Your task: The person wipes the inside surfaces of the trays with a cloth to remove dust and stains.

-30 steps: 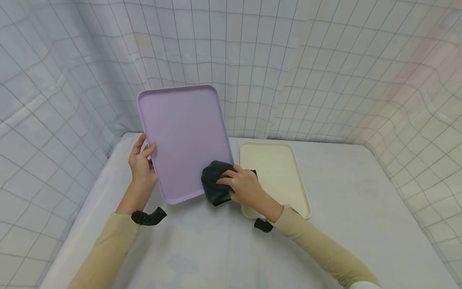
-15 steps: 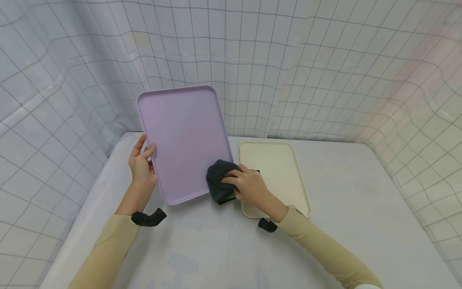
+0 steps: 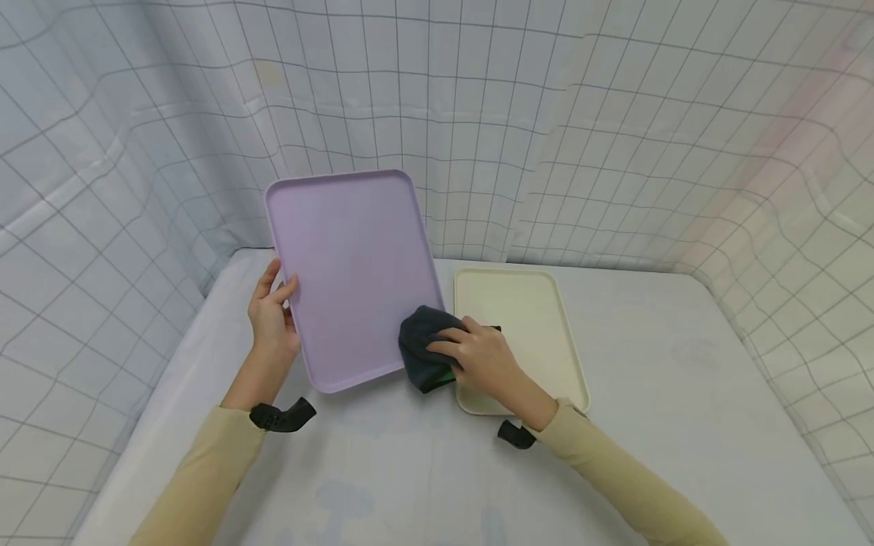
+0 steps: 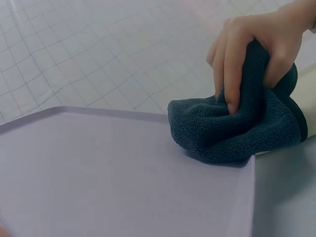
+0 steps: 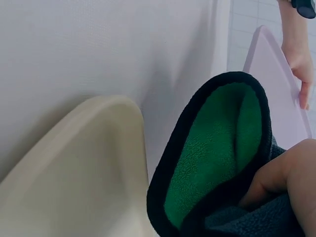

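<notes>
A purple tray (image 3: 355, 273) is held tilted up off the table by my left hand (image 3: 271, 315), which grips its left edge with the thumb over the rim. My right hand (image 3: 486, 356) grips a bunched dark teal cloth (image 3: 422, 345) against the tray's lower right corner. In the left wrist view the cloth (image 4: 232, 126) covers part of the tray's rim, with fingers (image 4: 234, 74) curled into it. Its green underside (image 5: 212, 143) with a black border shows in the right wrist view. A cream tray (image 3: 526, 334) lies flat on the table, partly behind my right hand.
The white-covered table (image 3: 655, 364) extends to both sides. White grid-patterned curtains (image 3: 478, 129) enclose it at the back, left and right. Black wrist straps (image 3: 282, 415) sit on both forearms.
My right hand has slid the cloth a little to the right along the purple tray's lower corner. The purple tray has lowered slightly with my left hand. The cream tray has stayed put.
</notes>
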The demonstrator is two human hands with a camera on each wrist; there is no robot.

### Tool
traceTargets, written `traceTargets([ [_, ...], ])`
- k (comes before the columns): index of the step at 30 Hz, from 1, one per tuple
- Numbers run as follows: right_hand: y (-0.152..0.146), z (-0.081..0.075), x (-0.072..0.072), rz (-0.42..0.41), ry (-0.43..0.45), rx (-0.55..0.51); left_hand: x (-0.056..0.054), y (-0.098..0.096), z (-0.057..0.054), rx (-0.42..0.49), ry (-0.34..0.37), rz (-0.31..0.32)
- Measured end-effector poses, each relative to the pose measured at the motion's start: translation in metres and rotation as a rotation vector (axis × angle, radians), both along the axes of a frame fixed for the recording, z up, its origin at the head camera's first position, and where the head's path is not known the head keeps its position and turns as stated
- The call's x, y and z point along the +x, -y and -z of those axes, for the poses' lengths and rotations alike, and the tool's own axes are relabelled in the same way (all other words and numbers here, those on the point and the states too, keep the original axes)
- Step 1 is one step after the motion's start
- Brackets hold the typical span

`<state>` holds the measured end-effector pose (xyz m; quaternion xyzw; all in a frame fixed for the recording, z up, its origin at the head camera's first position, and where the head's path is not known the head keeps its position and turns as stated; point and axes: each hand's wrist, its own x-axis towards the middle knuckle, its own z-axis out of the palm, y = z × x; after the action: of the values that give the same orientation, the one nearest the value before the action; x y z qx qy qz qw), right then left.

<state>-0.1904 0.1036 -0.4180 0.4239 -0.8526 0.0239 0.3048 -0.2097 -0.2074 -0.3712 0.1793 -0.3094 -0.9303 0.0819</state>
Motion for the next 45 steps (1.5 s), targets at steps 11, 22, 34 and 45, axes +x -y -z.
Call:
traceTargets([
  [11, -0.016, -0.005, 0.005, 0.055, 0.004, 0.008, -0.004, -0.002, 0.005, -0.043, 0.066, 0.008],
  [22, -0.035, -0.010, 0.005, 0.088, -0.013, -0.034, -0.008, 0.002, 0.010, -0.083, 0.105, 0.031],
  [34, -0.059, -0.009, 0.009, 0.138, -0.013, -0.082, -0.007, 0.006, 0.022, -0.228, 0.171, 0.112],
  [45, -0.097, -0.016, 0.009, 0.242, -0.001, -0.142, -0.012, 0.011, 0.036, -0.312, 0.195, 0.198],
])
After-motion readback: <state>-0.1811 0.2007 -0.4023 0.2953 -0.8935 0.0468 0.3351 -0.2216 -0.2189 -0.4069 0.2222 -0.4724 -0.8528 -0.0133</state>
